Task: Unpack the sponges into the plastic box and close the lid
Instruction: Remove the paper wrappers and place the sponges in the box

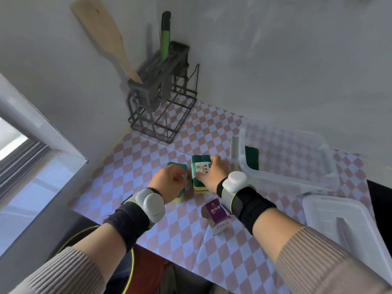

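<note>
A green and yellow sponge pack with a white paper label lies on the checked tablecloth, and my right hand grips it from the right side. My left hand is closed on a second green and yellow sponge just left of the pack. The clear plastic box stands open to the right, with one dark green sponge inside against its near wall. Its white lid lies on the table at the right front.
A torn purple and white paper sleeve lies near the front edge of the table. A black wire rack holding a wooden spatula and a green-handled tool stands in the back corner. A window ledge runs along the left.
</note>
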The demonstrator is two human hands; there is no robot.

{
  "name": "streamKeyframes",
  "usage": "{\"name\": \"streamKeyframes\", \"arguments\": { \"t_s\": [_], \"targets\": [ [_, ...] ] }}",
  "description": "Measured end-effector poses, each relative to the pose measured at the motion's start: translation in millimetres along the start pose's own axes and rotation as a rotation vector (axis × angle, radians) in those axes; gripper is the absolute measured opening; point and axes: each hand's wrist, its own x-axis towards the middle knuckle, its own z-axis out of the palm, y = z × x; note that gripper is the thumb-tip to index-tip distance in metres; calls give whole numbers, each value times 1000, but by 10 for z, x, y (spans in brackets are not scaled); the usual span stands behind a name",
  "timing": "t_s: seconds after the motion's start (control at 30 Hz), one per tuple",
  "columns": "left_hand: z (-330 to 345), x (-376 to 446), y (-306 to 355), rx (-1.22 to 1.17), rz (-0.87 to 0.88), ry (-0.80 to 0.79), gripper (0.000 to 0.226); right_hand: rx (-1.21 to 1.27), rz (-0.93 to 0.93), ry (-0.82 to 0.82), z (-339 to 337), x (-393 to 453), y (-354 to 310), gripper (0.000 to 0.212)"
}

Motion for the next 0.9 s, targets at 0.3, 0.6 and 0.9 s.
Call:
{"name": "streamKeyframes", "arguments": {
  "t_s": [0.3, 0.6, 0.9],
  "targets": [
    [-202, 98, -138, -45, -58, -51, 22, -43, 129, -5, 484, 320, 270, 113],
    [-366, 254, 166, -367, -145, -162, 89, 70, -163, 77, -294, -447, -240, 67],
    [-402, 259, 986, -714, -29, -270, 72, 162, -243, 125, -1072, -717, -197, 80]
  ]
}}
